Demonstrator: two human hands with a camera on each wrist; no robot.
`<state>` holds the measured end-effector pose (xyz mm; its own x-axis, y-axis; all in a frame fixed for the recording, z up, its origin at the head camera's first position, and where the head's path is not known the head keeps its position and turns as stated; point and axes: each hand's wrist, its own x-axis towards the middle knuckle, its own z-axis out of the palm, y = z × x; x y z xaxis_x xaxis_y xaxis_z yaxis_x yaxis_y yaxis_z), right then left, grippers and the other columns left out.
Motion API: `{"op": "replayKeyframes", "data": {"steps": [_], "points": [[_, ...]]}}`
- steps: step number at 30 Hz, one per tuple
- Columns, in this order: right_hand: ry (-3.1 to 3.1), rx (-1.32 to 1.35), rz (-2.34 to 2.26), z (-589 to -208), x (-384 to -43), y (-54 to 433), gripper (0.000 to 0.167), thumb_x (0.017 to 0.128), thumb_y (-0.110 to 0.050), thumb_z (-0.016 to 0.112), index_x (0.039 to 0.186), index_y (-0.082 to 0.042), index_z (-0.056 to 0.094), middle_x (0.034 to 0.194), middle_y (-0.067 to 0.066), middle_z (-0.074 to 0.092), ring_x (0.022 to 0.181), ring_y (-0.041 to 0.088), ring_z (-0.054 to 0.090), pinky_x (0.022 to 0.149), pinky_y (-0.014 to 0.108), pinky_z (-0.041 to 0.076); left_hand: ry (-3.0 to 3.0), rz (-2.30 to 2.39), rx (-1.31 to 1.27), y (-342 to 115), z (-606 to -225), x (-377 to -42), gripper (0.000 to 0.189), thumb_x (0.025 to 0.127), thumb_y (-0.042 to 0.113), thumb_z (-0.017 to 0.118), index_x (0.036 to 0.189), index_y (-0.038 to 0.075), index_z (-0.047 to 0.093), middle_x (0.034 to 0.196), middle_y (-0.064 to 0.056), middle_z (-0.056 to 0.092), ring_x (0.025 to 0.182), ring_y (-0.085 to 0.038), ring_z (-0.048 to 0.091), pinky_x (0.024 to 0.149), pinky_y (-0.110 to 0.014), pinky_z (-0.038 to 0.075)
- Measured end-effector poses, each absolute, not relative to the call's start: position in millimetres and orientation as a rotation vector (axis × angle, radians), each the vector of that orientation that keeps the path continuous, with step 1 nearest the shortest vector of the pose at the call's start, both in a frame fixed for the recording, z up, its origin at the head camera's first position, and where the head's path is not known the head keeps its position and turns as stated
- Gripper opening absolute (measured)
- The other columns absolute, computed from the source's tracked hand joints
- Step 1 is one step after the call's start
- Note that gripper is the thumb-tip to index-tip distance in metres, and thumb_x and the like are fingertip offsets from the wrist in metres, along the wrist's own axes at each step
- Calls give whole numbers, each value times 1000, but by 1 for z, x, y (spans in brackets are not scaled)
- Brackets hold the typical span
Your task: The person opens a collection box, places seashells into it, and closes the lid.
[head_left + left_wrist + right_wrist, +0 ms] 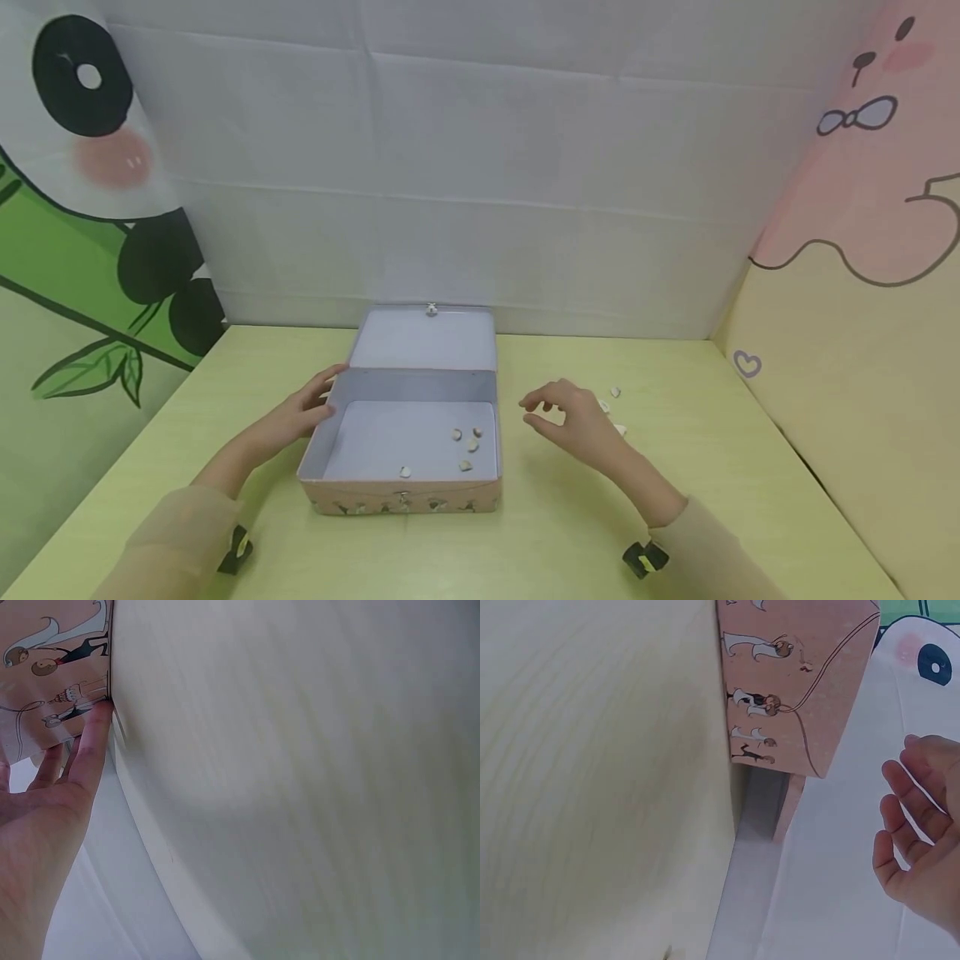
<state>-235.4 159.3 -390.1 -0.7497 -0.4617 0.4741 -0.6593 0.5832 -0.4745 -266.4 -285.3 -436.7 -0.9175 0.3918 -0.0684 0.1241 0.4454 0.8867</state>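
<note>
An open tin box (397, 496), pink outside with printed figures, stands in the middle of the table. Its lid (423, 337) leans back on the far side. Several small whitish pieces, perhaps shells, lie inside; one piece (466, 465) is near the front right corner. My left hand (288, 421) rests against the box's left side, its fingers extended along the printed wall (56, 690). To the right of the box my right hand (581, 421) hovers above the table, fingers loosely bent and thumb apart from them. Nothing shows between these fingers in the right wrist view.
Just beyond my right hand several more small whitish pieces lie on the table, one piece (615, 392) farther back and others partly hidden. The pale yellow table (675, 467) meets a white cloth wall (600, 275) behind and printed panels on both sides.
</note>
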Motion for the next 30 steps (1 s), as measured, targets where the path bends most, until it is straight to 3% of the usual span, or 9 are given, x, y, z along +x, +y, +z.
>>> {"op": "replayKeyframes", "data": {"steps": [7,10,13,16,19,23,30], "points": [[-2562,850,887,-399,-233,188,18,81,-13,73,98,-17,70,97,-8,69,83,19,60,69,26,47,2437,1457,448,-285,-436,-266,62,101,24,43,152,32,8,156,-22,6,137,-52,16,95,-64,38],[-2570,830,855,-404,-234,201,19,80,-11,74,98,-17,70,97,-6,69,82,18,59,70,31,49,2438,1453,441,-285,-436,-266,62,101,24,43,151,33,8,156,-23,7,137,-52,16,95,-64,38],[-2583,817,836,-408,-236,213,20,79,-8,74,98,-14,70,96,-2,70,81,20,59,84,42,48,2437,1455,437,-285,-436,-266,62,101,24,42,151,33,8,155,-24,7,137,-52,16,95,-64,38],[-2611,799,822,-412,-237,224,22,78,-5,74,99,-11,70,96,0,70,80,22,59,101,49,39,2433,1465,438,-284,-436,-266,62,101,23,42,152,31,8,155,-24,7,137,-51,16,96,-64,38],[-2636,778,787,-416,-236,235,24,78,-4,74,100,-11,69,98,0,69,82,23,59,96,46,44,2438,1466,444,-284,-436,-265,62,101,22,42,152,31,8,155,-23,7,137,-51,16,96,-64,38],[-2662,756,726,-421,-236,248,23,78,-6,74,101,-11,70,97,1,69,84,22,59,73,37,51,2444,1462,450,-285,-436,-265,61,101,22,42,152,31,9,155,-23,7,137,-51,17,95,-63,38],[-2687,735,610,-430,-239,267,22,76,-4,75,97,-8,71,95,1,70,86,23,60,73,36,51,2445,1460,444,-285,-435,-264,61,101,24,43,151,33,9,156,-22,7,137,-50,16,96,-63,38]]}}
